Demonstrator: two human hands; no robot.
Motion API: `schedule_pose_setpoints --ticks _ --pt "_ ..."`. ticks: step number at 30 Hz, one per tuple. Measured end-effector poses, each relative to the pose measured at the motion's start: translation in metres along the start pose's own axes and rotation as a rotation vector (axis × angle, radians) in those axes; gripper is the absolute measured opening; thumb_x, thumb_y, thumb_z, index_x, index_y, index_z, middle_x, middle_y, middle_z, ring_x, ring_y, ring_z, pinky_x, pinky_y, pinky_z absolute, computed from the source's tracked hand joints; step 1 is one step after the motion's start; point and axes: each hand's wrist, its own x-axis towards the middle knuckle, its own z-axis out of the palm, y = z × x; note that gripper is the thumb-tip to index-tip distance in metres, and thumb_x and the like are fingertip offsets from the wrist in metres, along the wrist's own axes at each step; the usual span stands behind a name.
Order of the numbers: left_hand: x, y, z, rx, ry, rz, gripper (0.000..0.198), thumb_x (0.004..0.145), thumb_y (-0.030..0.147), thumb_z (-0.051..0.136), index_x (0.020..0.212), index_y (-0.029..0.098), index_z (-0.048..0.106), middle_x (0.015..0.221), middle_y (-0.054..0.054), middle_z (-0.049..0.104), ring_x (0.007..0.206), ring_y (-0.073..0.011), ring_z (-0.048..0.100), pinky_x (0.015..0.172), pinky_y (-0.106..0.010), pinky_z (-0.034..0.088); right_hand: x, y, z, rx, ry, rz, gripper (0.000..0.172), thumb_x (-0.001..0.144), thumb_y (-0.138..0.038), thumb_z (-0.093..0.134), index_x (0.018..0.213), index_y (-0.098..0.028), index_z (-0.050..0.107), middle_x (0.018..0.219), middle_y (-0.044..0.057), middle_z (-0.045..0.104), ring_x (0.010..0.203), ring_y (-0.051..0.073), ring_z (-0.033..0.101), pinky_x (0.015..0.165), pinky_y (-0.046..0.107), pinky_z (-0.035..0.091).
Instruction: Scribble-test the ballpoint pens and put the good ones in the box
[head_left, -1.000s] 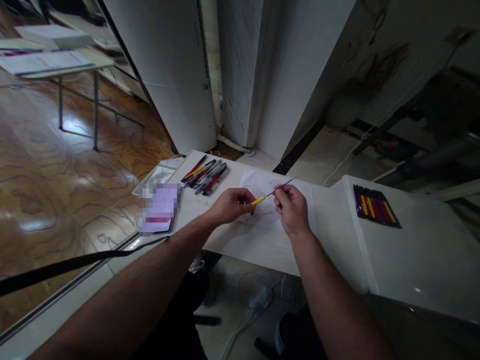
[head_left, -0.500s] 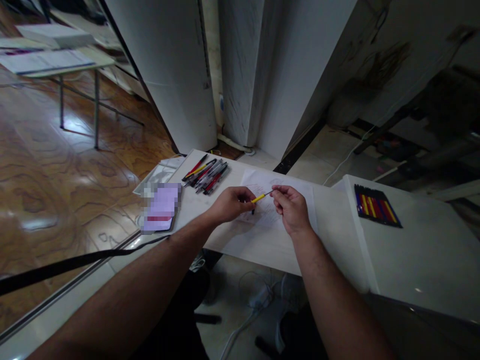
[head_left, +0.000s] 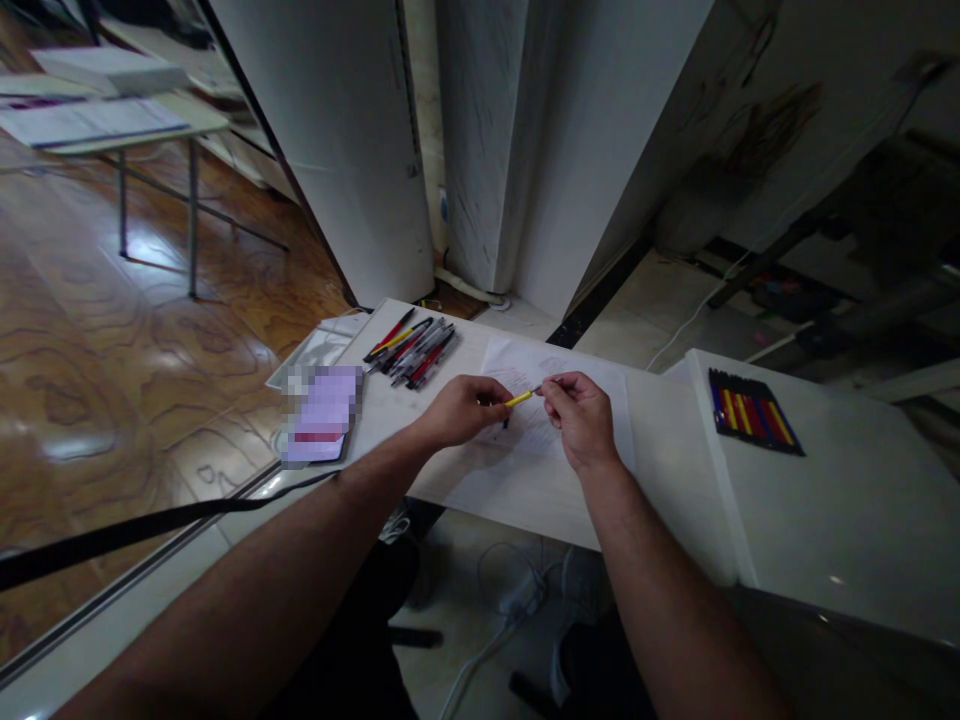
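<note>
"What's in the pack (head_left: 791,447)?"
"Red, yellow and blue pens (head_left: 750,412), side by side; we see it right of the paper (head_left: 512,355)."
"And the barrel (head_left: 520,398)?"
"Over the paper, long axis slanting, its outer end aimed at our right hand (head_left: 581,418). Our left hand (head_left: 463,410) pinches it; our right pinches the thin rod (head_left: 536,389) at that end, fingertips together."

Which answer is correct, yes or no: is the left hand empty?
No, the left hand holds a yellow tube, whose free end points toward the right hand.
</note>
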Motion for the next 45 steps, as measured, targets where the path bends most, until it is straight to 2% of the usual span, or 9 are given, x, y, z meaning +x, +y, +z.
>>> schedule_pose_setpoints --ticks 5,10,29,34,37,40,45 --pt "0.000 0.001 -0.001 0.012 0.014 -0.007 0.017 0.073 0.029 0.065 0.080 0.015 0.072 0.072 -0.002 0.068 0.062 -0.0116 0.054 0.059 -0.023 0.041 0.002 0.004 -0.001 -0.057 0.020 -0.059 0.022 0.068 -0.034 0.073 0.076 -0.018 0.062 0.062 -0.002 0.064 0.045 0.007 0.043 0.041 0.019 0.030" --pt "0.000 -0.001 -0.001 0.011 0.006 -0.011 0.016 0.072 0.027 0.065 0.080 0.015 0.072 0.072 -0.002 0.068 0.063 -0.0118 0.056 0.059 -0.023 0.042 0.001 0.004 0.000 0.015 -0.034 -0.025 0.020 0.068 -0.032 0.073 0.076 -0.017 0.062 0.062 -0.001 0.065 0.043 0.006 0.040 0.039 0.019 0.027" --pt "-0.001 0.002 -0.003 0.013 0.016 -0.049 0.017 0.072 0.028 0.065 0.081 0.015 0.072 0.071 -0.002 0.068 0.063 -0.0121 0.056 0.060 -0.023 0.042 0.000 0.004 -0.002 -0.010 -0.043 0.011 0.024 0.069 -0.035 0.074 0.080 -0.014 0.068 0.064 0.001 0.066 0.046 0.006 0.041 0.040 0.019 0.027" --pt "-0.002 0.005 -0.003 -0.069 0.044 -0.070 0.016 0.070 0.028 0.066 0.078 0.014 0.070 0.070 -0.001 0.067 0.061 -0.0113 0.054 0.058 -0.023 0.041 0.000 0.002 -0.001 -0.026 -0.041 0.023 0.026 0.067 -0.036 0.074 0.081 -0.015 0.068 0.069 0.002 0.068 0.046 0.006 0.042 0.041 0.020 0.029" --pt "-0.001 0.007 -0.004 -0.105 0.110 -0.122 0.017 0.068 0.029 0.068 0.076 0.014 0.069 0.067 0.000 0.064 0.058 -0.0101 0.051 0.056 -0.023 0.039 0.004 0.007 -0.003 -0.141 -0.022 0.005 0.029 0.068 -0.035 0.073 0.088 -0.015 0.070 0.073 0.003 0.070 0.051 0.009 0.050 0.047 0.022 0.039" --pt "0.000 0.005 -0.006 -0.102 0.162 -0.175 0.017 0.067 0.029 0.067 0.075 0.014 0.068 0.063 0.001 0.061 0.055 -0.0096 0.048 0.054 -0.023 0.036 0.008 0.017 -0.008 -0.400 -0.020 -0.077 0.023 0.071 -0.030 0.069 0.089 -0.016 0.073 0.081 0.005 0.073 0.064 0.013 0.060 0.061 0.026 0.048" --pt "0.003 -0.007 -0.007 0.009 0.173 -0.255 0.018 0.069 0.030 0.065 0.079 0.016 0.069 0.061 0.000 0.062 0.054 -0.0113 0.050 0.051 -0.023 0.034 0.006 0.027 -0.011 -0.914 -0.160 -0.261 0.026 0.077 -0.019 0.062 0.100 -0.019 0.074 0.094 0.005 0.071 0.075 0.016 0.062 0.076 0.029 0.050"
